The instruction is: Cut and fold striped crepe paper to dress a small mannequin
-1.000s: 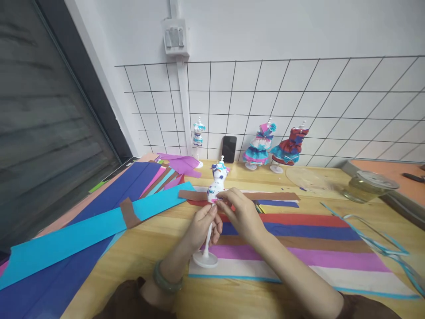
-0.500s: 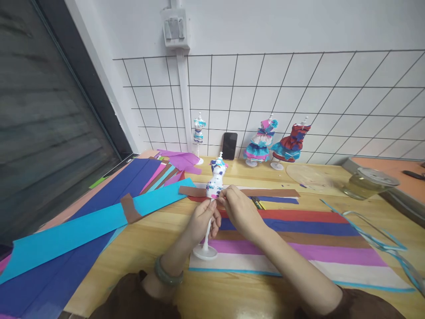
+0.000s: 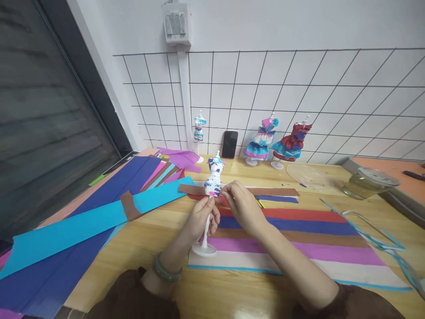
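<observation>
A small white mannequin (image 3: 213, 178) on a white stand stands in front of me, its torso speckled with blue, pink and turquoise bits. My left hand (image 3: 203, 216) is closed around the stand's pole just below the torso. Beside the hip on the right, my right hand (image 3: 241, 204) has its thumb and forefinger pinched together; whatever they hold, if anything, is too small to make out. The round white base (image 3: 203, 250) rests by the left edge of the layered paper strips (image 3: 318, 226) in red, blue, brown, purple and white.
Long turquoise (image 3: 66, 223) and dark blue paper (image 3: 109, 190) cover the left side. Against the tiled wall stand a phone (image 3: 229, 145), a smaller mannequin (image 3: 198, 128) and two dressed mannequins (image 3: 260, 141). A lidded container (image 3: 371, 184) and thin ribbons (image 3: 375, 241) are on the right.
The mannequin has shifted slightly up and left, and its torso has turned a little. My right fingertips have drawn away from its lower edge to the right.
</observation>
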{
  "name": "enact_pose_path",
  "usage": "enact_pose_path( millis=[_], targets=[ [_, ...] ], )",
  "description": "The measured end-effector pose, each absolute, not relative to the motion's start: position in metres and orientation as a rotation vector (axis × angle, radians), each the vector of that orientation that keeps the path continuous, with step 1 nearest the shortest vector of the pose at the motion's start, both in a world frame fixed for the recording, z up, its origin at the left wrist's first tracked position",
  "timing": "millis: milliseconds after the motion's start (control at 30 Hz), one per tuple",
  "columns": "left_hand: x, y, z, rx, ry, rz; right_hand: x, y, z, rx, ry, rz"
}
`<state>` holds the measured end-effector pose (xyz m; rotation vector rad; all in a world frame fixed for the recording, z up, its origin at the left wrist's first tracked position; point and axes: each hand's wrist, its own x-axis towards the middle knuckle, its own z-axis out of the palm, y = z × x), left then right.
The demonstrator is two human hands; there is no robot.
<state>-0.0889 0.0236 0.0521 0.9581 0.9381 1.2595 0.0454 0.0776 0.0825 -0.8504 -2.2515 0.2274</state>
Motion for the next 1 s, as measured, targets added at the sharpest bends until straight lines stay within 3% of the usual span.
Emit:
enact_pose_path(
  millis=[567,1000],
  targets=[
    [-0.0847,0.0224,0.0519,1.051,1.029,1.249,0.0400,0.0751,0.0749,-0.886,-2.402,-0.208],
    [-0.0882,0.0240,0.0541,0.976,0.980,1.272,0.0399,0.0740,0.0752,-0.894,-2.351,0.002]
  ],
)
